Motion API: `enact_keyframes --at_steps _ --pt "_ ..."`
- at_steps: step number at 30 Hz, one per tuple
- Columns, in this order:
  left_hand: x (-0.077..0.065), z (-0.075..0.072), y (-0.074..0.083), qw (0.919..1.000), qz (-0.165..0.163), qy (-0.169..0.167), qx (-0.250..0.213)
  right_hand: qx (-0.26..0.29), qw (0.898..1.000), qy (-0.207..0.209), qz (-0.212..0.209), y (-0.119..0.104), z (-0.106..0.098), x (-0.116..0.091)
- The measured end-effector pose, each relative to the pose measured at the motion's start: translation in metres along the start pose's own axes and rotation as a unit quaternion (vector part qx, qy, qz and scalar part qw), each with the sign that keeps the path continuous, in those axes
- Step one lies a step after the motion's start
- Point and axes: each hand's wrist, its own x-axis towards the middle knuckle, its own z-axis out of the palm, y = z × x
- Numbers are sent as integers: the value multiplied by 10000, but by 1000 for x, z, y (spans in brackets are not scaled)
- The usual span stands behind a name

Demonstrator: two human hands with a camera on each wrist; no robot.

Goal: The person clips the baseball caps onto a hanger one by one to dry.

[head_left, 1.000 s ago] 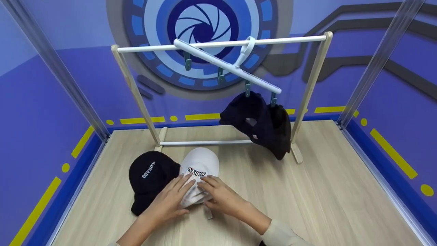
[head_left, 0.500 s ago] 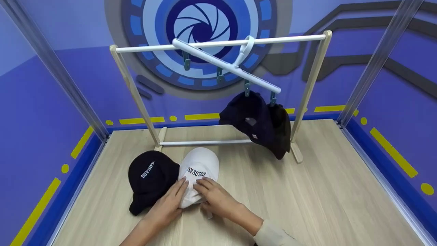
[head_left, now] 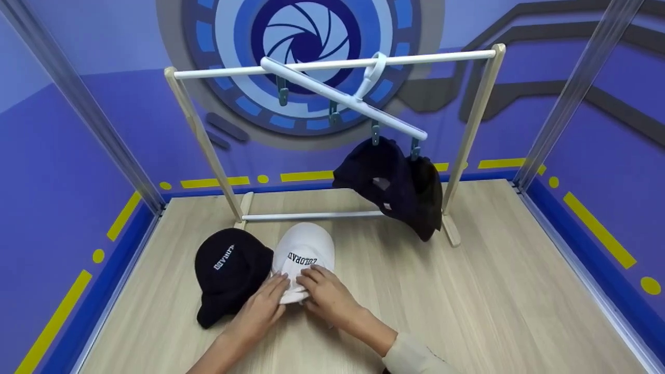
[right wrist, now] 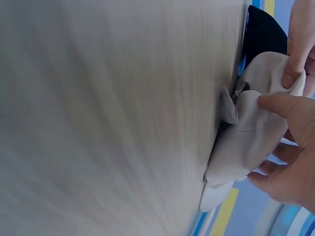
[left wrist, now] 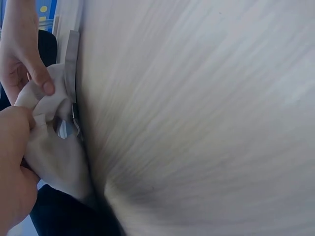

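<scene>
A white cap point(head_left: 305, 241) with dark lettering lies on the wooden tabletop, its brim pointing away from me. My left hand point(head_left: 260, 304) and right hand point(head_left: 331, 296) pinch the rear of its crown from either side. In the left wrist view, the cloth of the white cap point(left wrist: 56, 160) is bunched around the back opening, and a loose strap point(left wrist: 71, 64) sticks out. The right wrist view shows my right thumb pressing the back of the white cap point(right wrist: 246, 142), with fingers on the far side. A black cap point(head_left: 226, 275) lies against its left side.
Behind stands a wooden rack point(head_left: 480, 114) with a white top rail. A pale hanger point(head_left: 343, 98) hangs slanted from it. Two dark caps point(head_left: 384, 176) hang from clips at its right end; other clips point(head_left: 283, 96) hold nothing. Blue walls enclose the table point(head_left: 493, 301).
Both hands have closed in on the rear of the white cap, and its crown is now folded and squeezed shorter. The loose strap no longer shows clearly from above. The black cap has stayed put.
</scene>
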Motion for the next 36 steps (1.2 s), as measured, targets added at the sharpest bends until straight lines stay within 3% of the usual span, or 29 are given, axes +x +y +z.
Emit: enact_keyframes --at_steps 7,13,18,22,36 --pt "3 2 2 9993 166 326 121 297 9993 43 209 2 -6 2" --pt "3 -1 5 9997 -142 185 -122 767 9960 43 464 4 -11 3" --pt "4 -2 5 9983 -222 530 -11 1091 9928 298 399 6 -13 3" --pt "7 -4 5 9964 -212 816 -7 1213 9911 377 404 7 -18 6" --pt "22 -17 1 9930 -150 1154 -222 1417 9873 359 628 13 -47 15"
